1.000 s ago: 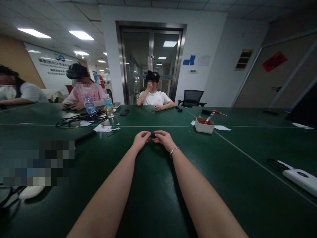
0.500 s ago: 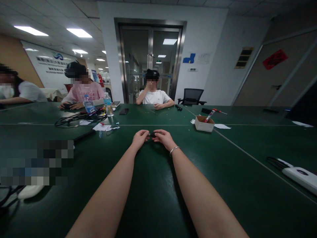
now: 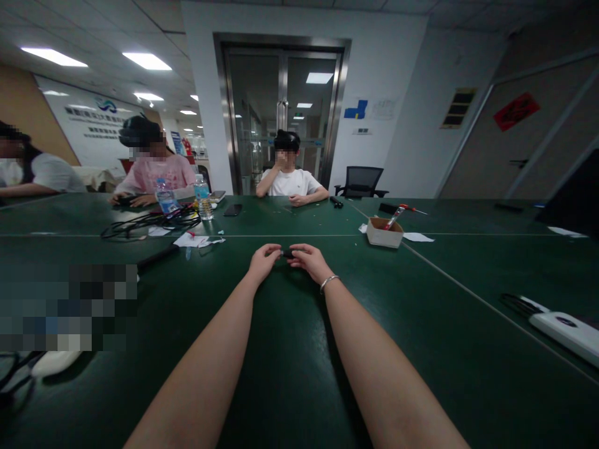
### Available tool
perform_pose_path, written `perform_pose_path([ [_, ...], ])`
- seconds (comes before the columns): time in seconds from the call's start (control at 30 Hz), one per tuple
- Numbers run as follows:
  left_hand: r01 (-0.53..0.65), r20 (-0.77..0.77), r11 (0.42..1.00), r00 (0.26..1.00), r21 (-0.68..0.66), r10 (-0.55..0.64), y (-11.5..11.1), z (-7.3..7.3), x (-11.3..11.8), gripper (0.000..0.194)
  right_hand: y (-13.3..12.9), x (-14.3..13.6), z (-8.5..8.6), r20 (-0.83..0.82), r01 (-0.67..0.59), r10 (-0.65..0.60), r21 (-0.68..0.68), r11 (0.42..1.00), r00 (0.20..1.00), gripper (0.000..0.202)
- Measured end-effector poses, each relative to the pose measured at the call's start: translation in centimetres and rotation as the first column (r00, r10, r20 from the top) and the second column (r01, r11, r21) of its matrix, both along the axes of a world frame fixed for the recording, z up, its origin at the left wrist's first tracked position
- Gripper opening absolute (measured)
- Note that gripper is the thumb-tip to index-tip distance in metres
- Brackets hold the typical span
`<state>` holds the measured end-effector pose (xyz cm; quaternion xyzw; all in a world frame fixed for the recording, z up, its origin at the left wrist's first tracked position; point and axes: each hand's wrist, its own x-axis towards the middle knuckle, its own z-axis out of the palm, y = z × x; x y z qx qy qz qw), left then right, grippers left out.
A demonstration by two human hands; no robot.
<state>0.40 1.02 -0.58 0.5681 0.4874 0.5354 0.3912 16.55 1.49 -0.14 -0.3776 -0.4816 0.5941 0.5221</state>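
Both of my hands meet over the dark green table (image 3: 290,349), near the middle of the head view. My right hand (image 3: 309,259), with a silver bangle (image 3: 329,284) at its wrist, pinches a small black object (image 3: 287,254). My left hand (image 3: 264,260) is closed at the other end of it, its fingertips at a small light-coloured tip that sticks out on the left. The piece is too small to make out further. It lies about level between the two hands, just above or on the table top.
A small box (image 3: 384,234) with a tube in it stands right of my hands. Further left are paper scraps (image 3: 191,240), black cables (image 3: 140,226) and bottles (image 3: 203,198). A white device (image 3: 566,333) lies far right. Several people sit across the table.
The whole view has shifted very slightly. My hands keep the same hold on the small black object.
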Motion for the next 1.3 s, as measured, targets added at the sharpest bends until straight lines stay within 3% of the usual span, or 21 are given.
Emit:
perform_pose_path([
  [0.53, 0.042, -0.024, 0.996, 0.999, -0.084, -0.044, 0.27, -0.25, -0.06, 0.028, -0.06, -0.04, 0.08, 0.006, -0.008, 0.008, 0.002, 1.0, 1.0, 0.015],
  [0.87, 0.05, -0.069, 0.997, 0.996, 0.051, -0.047, 0.49, -0.8, -0.02, 0.023, -0.03, -0.08, 0.04, 0.005, 0.003, -0.003, 0.012, 1.0, 1.0, 0.015],
  [1.0, 0.03, -0.053, 1.0, 0.998, -0.009, -0.03, 0.54, -0.83, -0.05, 0.026, -0.07, -0.06, 0.08, 0.006, -0.002, 0.002, 0.011, 1.0, 1.0, 0.015],
  [1.3, 0.056, -0.015, 0.998, 0.998, 0.016, -0.056, 0.25, -0.4, -0.01, 0.023, -0.11, -0.05, 0.11, 0.019, -0.011, 0.011, 0.012, 1.0, 1.0, 0.015],
])
